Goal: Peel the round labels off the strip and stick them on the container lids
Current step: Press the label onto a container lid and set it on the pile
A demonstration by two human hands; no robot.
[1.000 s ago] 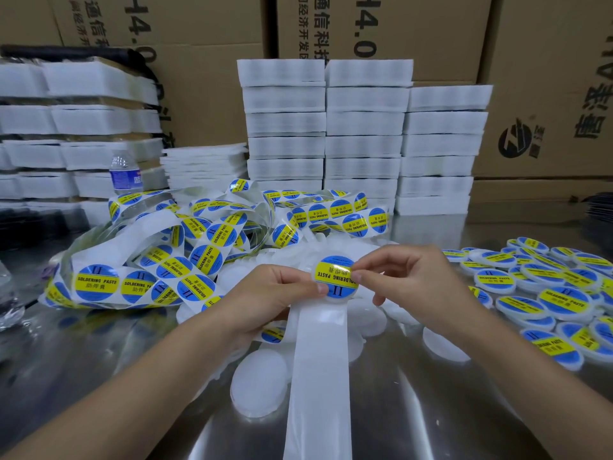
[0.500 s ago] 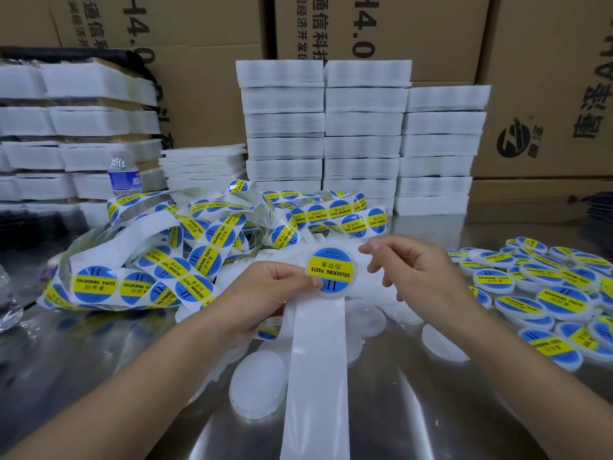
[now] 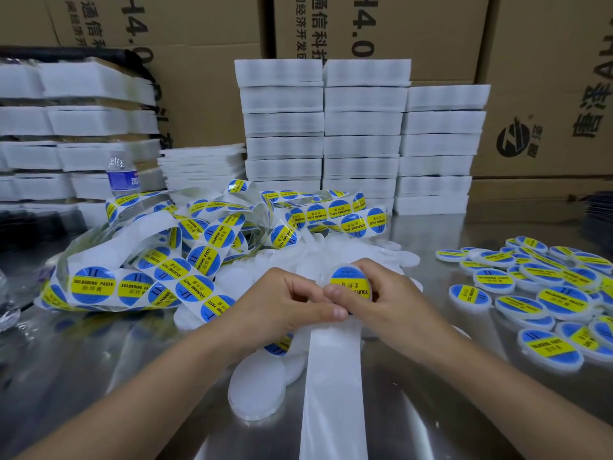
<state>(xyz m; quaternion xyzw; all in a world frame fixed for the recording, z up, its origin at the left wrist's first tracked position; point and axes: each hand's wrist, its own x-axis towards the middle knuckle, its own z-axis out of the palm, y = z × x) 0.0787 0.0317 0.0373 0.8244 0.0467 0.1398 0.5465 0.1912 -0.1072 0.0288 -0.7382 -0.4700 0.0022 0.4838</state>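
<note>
Bench (image 3: 99, 376): tangled label strip (image 3: 159, 283) lies left of the grips, finished lids (image 3: 560, 300) to the right. Bare backing (image 3: 331, 393) trails below the grips. Right hand (image 3: 388, 303) grip is closed round a lid (image 3: 326, 277), thumb on its label (image 3: 350, 284). Left hand (image 3: 282, 307) grip pinches the backing's top end.

The right grip (image 3: 391, 303) curls round a labelled lid (image 3: 351, 284), thumb pressed on the blue-and-yellow sticker's left edge. The left grip (image 3: 282, 307) pinches the same lid just beside that thumb. From under both, a bare white backing strip (image 3: 331, 376) runs toward the person over the steel tabletop (image 3: 99, 376). Plain white lids (image 3: 258, 393) lie beneath and on the near side. Left of the grips lies a tangled heap of label strip (image 3: 159, 280); to the right, finished lids (image 3: 547, 300). Beyond stand white foam stacks (image 3: 361, 127).
</note>
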